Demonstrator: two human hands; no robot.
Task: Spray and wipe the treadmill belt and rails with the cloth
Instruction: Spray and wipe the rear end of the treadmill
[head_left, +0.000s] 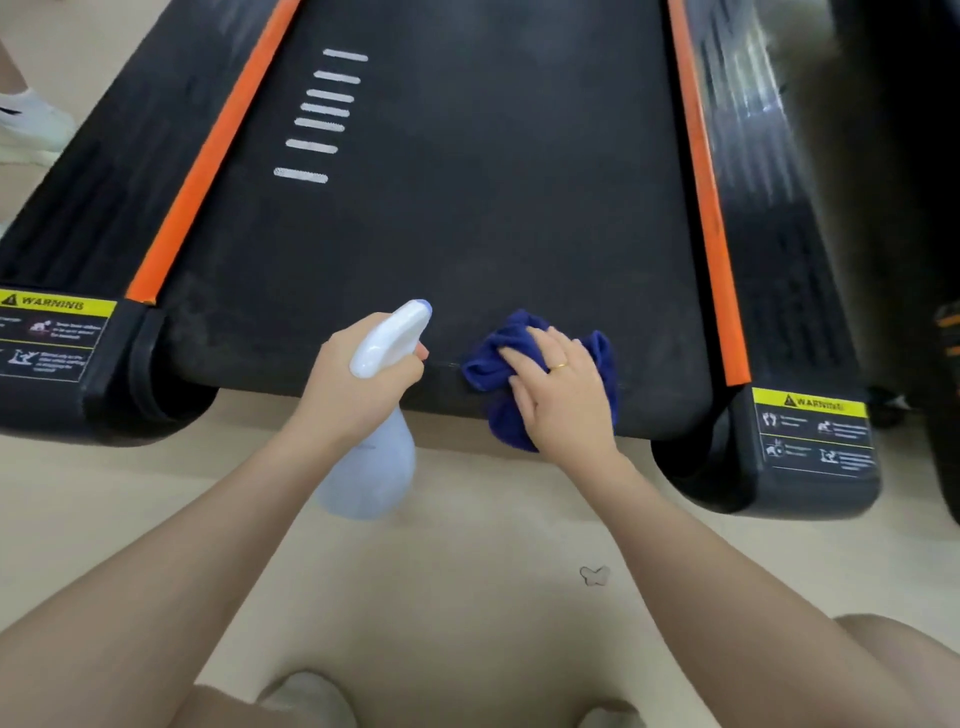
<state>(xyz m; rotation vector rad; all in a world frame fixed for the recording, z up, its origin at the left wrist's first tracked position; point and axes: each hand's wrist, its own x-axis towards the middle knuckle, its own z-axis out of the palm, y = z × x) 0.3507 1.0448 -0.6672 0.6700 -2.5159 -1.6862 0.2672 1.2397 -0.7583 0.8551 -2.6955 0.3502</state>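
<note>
**A:** What sits at the far left?

**B:** A white sneaker (31, 122) on the beige floor (467, 545), beside the treadmill's left side rail (104, 182). That rail ends in a yellow warning label (49, 332), with an orange strip (213, 150) along its inner edge.

**A:** And the left hand?

**B:** The left hand (358, 384) reaches forward on a bare, nearly straight forearm and is wrapped around the neck of a pale blue spray bottle (374, 457). Its fingers (415, 358) are clamped on the trigger area. The bottle's white head (389, 338) points up and away over the rear edge of the black treadmill belt (493, 182), while its body hangs below the hand, over the floor.

**A:** Anything marked on the belt?

**B:** A column of white dashes (322, 119) left of centre.

**A:** Where is the cloth?

**B:** The dark blue cloth (498, 364) lies bunched on the belt's rear edge, just beside the bottle. The right hand (561, 400) presses down on it palm first, fingers (519, 358) spread apart over the fabric, a gold ring (559, 367) on one. The wrist is bent, the forearm coming in from the lower right.

**A:** And further right?

**B:** A second orange strip (711, 218), then the right side rail (779, 260), blurred, with its own warning label (815, 431).
</note>
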